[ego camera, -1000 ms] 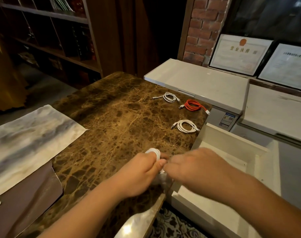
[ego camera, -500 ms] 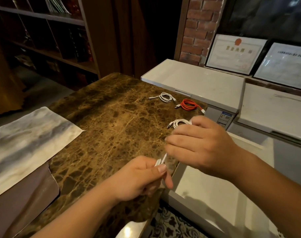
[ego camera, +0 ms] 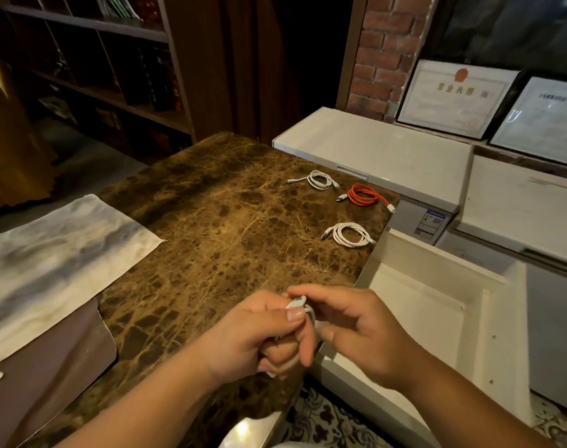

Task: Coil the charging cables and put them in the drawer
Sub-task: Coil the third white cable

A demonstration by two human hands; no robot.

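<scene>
- My left hand (ego camera: 256, 331) is clenched around a white cable (ego camera: 300, 307), with only a loop or two showing above my thumb; most of the bundle is hidden inside my fist.
- My right hand (ego camera: 356, 331) is pinching the top of that same cable with fingertips, apparently to guide the next turn. How much loose end is left I cannot tell.
- Both hands sit at the near edge of the brown marble surface (ego camera: 211, 227), just beside the open white drawer (ego camera: 437, 302), which looks bare inside from here.
- Risk: if I ease my left grip before the tail is tucked, I expect the springy loops to spread and the coil to fall apart.
- Risk: I am working right over the gap between the surface and the drawer, so a slipped bundle could drop to the patterned floor (ego camera: 327, 418) rather than into the drawer.
- Risk: winding too tightly near the plug could kink the cable; I should keep the loops loose and even.
- Three more cables wait at the far right of the surface: a white one (ego camera: 319, 181) farthest off, an orange one (ego camera: 366, 197) near the corner, and another white one (ego camera: 350, 234) closest to the drawer. They look loosely looped already.
- Risk: the orange cable's plug lies right at the edge, so a careless reach might knock it off.
</scene>
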